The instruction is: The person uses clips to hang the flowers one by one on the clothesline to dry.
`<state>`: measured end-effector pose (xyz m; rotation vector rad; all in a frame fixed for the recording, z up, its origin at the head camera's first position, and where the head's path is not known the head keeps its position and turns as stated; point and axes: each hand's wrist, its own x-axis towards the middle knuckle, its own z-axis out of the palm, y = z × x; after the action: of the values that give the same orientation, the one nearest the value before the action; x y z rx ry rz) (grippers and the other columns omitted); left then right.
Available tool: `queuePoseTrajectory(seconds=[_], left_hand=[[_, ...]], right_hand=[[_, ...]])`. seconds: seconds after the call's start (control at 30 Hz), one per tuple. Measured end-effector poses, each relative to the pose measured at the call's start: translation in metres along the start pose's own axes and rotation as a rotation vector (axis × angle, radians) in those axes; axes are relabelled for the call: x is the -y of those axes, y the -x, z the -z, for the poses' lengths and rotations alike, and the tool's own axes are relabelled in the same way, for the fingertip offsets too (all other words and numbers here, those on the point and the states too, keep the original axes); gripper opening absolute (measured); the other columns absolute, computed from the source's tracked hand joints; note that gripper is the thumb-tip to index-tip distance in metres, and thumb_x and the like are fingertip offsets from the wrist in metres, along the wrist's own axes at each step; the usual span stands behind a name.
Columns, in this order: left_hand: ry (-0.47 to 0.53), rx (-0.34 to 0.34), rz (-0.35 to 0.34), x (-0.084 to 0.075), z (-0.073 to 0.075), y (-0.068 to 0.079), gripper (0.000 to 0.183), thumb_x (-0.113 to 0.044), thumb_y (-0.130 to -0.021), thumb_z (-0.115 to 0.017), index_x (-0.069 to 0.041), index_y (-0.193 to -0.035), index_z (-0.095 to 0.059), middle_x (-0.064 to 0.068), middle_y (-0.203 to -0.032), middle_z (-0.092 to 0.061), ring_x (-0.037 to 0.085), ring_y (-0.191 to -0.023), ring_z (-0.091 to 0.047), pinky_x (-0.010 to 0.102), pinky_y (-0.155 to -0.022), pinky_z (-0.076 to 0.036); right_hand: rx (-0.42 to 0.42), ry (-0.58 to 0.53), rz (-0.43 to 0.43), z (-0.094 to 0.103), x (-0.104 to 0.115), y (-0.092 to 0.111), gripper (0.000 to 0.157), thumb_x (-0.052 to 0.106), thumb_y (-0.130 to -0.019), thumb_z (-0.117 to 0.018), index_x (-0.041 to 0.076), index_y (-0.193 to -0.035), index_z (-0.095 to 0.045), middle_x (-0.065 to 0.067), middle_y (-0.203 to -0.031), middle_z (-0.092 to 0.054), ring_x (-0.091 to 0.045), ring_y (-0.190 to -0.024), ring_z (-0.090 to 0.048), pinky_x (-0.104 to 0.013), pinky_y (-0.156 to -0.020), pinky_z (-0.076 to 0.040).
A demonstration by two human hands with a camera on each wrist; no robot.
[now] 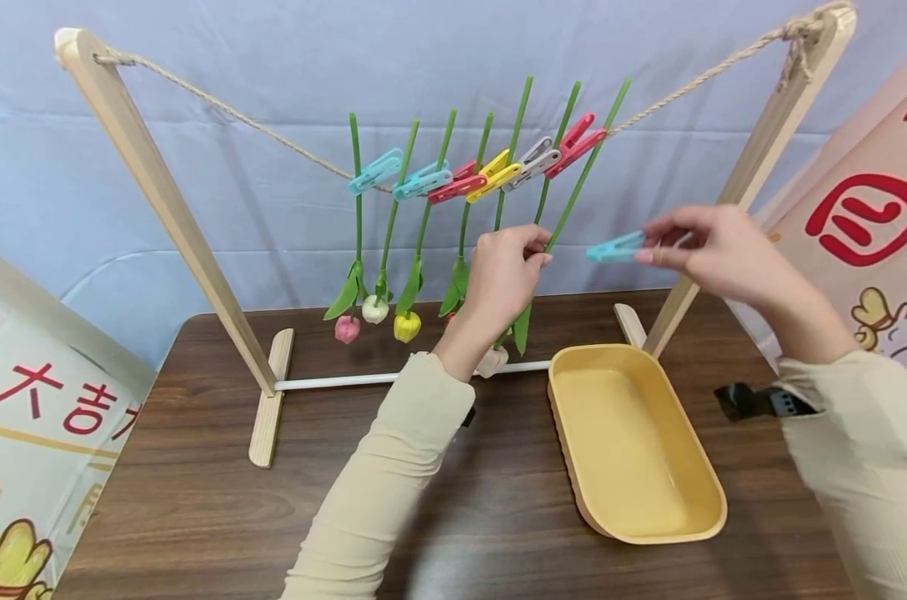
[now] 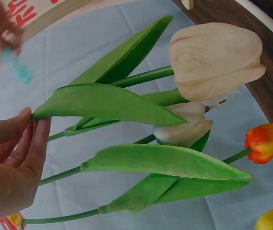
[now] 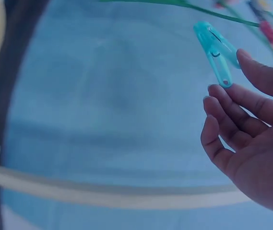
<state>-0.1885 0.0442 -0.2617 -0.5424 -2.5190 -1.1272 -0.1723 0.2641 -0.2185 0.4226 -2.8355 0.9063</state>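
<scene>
My left hand (image 1: 502, 267) pinches the green stem (image 1: 588, 179) of the rightmost artificial tulip, which hangs head down. That stem's upper part passes in front of the twine rope (image 1: 731, 64), beside a red clothespin (image 1: 573, 148). In the left wrist view, a large white tulip head (image 2: 218, 60) and long leaves stretch away from my fingers. To the right, my right hand (image 1: 724, 246) holds a light blue clothespin (image 3: 206, 36) between thumb and fingers, its tip pointing toward the stem. Several other tulips hang from the rope by blue, red, yellow and grey clothespins.
Wooden posts (image 1: 164, 200) carry the rope at both ends, joined low down by a white rod (image 1: 341, 382). A yellow basin (image 1: 562, 433) stands on the brown table (image 1: 198, 500), below and between my forearms. Light blue cloth (image 1: 303, 50) hangs behind.
</scene>
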Motion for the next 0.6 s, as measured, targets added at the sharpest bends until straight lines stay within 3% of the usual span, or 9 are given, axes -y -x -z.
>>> queuePoseTrajectory(seconds=[0.17,0.4,0.6], left_hand=[[-0.002,-0.03,-0.016,-0.002,-0.002,-0.003,0.016,-0.014,-0.086,-0.063,-0.009,-0.1,-0.07,0.0,-0.087,-0.068,0.011,-0.084,-0.062,0.021,-0.074,-0.045],[0.029,-0.04,-0.006,-0.003,-0.004,-0.004,0.016,-0.013,-0.086,-0.064,-0.009,-0.1,-0.07,0.0,-0.087,-0.069,0.011,-0.084,-0.062,0.022,-0.075,-0.045],[0.038,-0.056,-0.008,-0.003,-0.004,-0.004,0.015,-0.012,-0.086,-0.064,-0.008,-0.098,-0.071,0.0,-0.086,-0.069,0.012,-0.084,-0.062,0.022,-0.075,-0.045]], right_hand=[[-0.097,0.014,0.056,0.023,0.028,-0.015,0.027,0.017,-0.083,-0.068,-0.002,-0.102,-0.065,0.003,-0.074,-0.057,-0.011,-0.06,-0.048,-0.019,-0.049,-0.036],[-0.237,0.06,0.095,0.04,0.052,-0.024,0.024,0.016,-0.083,-0.068,-0.002,-0.099,-0.064,0.017,-0.07,-0.052,-0.004,-0.061,-0.046,-0.015,-0.055,-0.034],[-0.339,0.193,0.149,0.049,0.063,-0.03,0.021,0.015,-0.083,-0.066,-0.004,-0.094,-0.067,0.031,-0.063,-0.044,0.002,-0.058,-0.041,-0.016,-0.057,-0.031]])
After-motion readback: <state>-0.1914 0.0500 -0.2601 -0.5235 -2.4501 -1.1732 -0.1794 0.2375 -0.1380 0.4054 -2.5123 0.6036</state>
